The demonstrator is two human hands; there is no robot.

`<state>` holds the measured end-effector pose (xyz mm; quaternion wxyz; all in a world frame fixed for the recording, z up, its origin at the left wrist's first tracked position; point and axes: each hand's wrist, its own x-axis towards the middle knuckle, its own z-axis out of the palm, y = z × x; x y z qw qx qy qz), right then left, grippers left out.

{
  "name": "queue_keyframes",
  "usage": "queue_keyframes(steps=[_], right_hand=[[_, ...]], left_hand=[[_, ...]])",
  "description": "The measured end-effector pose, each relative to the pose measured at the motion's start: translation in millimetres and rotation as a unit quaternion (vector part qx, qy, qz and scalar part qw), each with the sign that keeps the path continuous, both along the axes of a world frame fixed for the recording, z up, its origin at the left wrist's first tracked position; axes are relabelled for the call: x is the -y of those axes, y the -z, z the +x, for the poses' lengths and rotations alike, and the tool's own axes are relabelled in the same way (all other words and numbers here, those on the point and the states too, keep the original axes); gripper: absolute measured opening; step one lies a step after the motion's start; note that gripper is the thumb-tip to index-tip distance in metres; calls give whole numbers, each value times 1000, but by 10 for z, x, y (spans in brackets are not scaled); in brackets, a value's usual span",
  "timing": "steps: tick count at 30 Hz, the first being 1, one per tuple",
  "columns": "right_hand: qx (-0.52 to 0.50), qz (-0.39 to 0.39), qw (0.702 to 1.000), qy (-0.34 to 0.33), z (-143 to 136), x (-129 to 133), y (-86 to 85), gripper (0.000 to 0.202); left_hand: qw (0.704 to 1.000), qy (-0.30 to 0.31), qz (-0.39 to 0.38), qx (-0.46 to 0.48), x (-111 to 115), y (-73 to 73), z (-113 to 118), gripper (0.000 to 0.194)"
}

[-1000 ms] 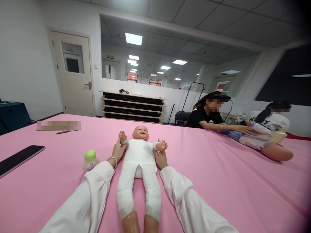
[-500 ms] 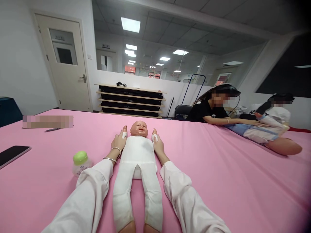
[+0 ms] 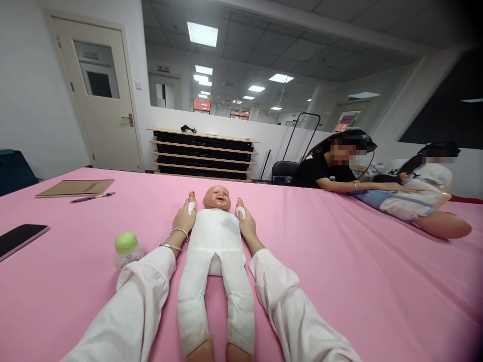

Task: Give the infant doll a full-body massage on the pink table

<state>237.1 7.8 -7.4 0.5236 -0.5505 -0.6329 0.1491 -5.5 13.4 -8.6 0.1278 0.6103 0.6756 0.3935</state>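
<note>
A baby doll (image 3: 216, 231) with a white cloth body lies on its back on the pink-covered table (image 3: 339, 286), its head away from me and its feet at the bottom of the view. Both of its arms are raised beside its head. My left hand (image 3: 184, 217) is closed around the doll's arm on the left. Around the arm on the right, my right hand (image 3: 247, 224) is closed in the same way. The doll's small hands stick out above my grip. My fingers are partly hidden behind its arms.
Left of my left forearm stands a jar with a green lid (image 3: 127, 250). A phone (image 3: 23, 239), a brown notebook (image 3: 75, 187) and a pen (image 3: 92, 197) lie farther left. At the right, a person (image 3: 328, 166) handles another doll (image 3: 441, 223), with a second person (image 3: 433, 171) beyond.
My hands keep hold of the doll's arms in nearly the same place. The view has shifted very slightly.
</note>
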Motion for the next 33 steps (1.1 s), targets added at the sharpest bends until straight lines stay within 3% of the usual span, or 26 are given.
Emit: queue_keyframes(steps=[4,8,11,15,20,23,33], right_hand=[[-63,18,998,-19,5,43,1,53],[-115,1,993,39,59,136,1,72],[-101,10,995,-19,152,298,-19,66],[-26,39,992,-121,327,555,-23,49],[135,103,950,-263,480,735,-42,41],[186,87,932,-300,500,757,-85,48],[202,94,923,-314,520,729,-94,48]], left_hand=[[999,14,27,29,49,-22,-5,62],[999,-11,32,22,208,-92,-5,66],[998,3,65,16,389,-129,-37,72],[993,60,99,31,591,-116,-137,79],[952,267,149,-14,687,-63,-307,33],[929,346,132,-25,707,-60,-388,30],[926,352,131,-22,705,-46,-413,30]])
